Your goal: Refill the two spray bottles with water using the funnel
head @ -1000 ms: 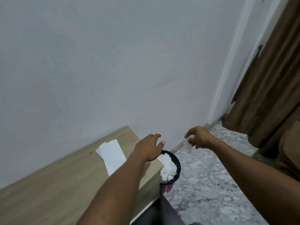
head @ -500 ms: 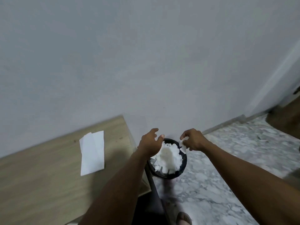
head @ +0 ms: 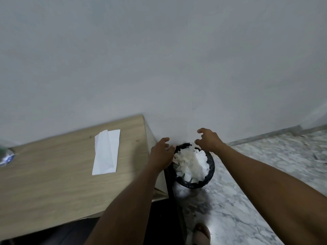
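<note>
No funnel is in view. A blurred clear object with blue on it [head: 5, 157] sits at the table's far left edge; I cannot tell whether it is a spray bottle. My left hand [head: 161, 153] hovers at the left rim of a black waste bin [head: 210, 175], fingers loosely apart and holding nothing. My right hand [head: 208, 140] is above the bin's far rim with its fingers spread and nothing in them. The bin is heaped with crumpled white tissue [head: 192, 165].
A light wooden table [head: 53, 188] stands against the grey wall, with a folded white paper [head: 106, 152] lying on it. The bin stands on marble floor [head: 247, 200] beside the table's right end. My sandalled foot [head: 201, 233] shows at the bottom.
The view has tilted down and left over the bin. My right hand, which pinched a small white scrap, has spread its fingers above the bin; the scrap is no longer in it.
</note>
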A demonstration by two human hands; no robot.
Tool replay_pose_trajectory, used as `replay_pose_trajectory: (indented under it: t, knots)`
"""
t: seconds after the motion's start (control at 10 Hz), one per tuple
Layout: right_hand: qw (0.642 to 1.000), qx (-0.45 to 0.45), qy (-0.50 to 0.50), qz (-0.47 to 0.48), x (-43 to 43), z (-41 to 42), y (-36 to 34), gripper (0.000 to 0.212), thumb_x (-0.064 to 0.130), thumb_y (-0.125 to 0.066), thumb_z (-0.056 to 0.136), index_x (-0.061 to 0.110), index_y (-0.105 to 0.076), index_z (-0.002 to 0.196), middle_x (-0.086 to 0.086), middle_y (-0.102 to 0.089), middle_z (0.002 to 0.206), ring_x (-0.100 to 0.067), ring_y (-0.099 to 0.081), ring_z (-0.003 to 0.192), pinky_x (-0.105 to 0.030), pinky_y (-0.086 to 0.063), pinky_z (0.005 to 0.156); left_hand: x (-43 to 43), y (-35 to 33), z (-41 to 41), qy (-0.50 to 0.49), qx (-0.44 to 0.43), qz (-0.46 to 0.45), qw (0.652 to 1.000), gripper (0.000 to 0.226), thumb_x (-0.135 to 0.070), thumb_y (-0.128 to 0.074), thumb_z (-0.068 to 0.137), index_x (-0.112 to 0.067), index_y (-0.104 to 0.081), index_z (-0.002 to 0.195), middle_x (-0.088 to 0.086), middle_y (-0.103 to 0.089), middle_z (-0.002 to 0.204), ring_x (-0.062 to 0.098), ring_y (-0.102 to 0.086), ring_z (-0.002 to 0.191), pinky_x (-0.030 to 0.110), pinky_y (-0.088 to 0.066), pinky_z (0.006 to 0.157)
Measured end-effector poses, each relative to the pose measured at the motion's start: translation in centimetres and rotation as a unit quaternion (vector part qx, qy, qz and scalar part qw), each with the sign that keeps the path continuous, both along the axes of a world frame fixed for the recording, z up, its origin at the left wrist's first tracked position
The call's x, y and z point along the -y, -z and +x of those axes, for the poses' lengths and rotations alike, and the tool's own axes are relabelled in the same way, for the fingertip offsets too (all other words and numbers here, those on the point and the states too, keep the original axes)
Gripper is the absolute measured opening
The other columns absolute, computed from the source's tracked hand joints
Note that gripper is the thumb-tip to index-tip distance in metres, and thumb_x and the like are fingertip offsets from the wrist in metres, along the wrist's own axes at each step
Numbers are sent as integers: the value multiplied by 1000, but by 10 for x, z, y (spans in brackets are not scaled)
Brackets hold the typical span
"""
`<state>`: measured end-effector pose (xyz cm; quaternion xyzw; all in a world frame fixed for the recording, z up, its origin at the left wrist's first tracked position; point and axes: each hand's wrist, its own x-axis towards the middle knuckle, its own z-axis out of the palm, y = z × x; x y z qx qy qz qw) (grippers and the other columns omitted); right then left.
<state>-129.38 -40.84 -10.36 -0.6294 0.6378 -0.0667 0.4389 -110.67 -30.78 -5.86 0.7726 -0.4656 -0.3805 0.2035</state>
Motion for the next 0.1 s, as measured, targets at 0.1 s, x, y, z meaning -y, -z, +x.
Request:
replay_pose_trajectory:
  t: [0.1]
  knots:
    - [1000, -8, 10, 7, -4, -3, 4, 46, 22, -62, 91, 13, -51, 135, -14, -64, 119, -24, -59, 96, -25, -42, 78, -2, 1, -1, -8, -12, -7, 1000, 48, -35, -57, 98, -23, -48, 144, 6, -60, 134, 20, -58, 119, 26, -43, 93]
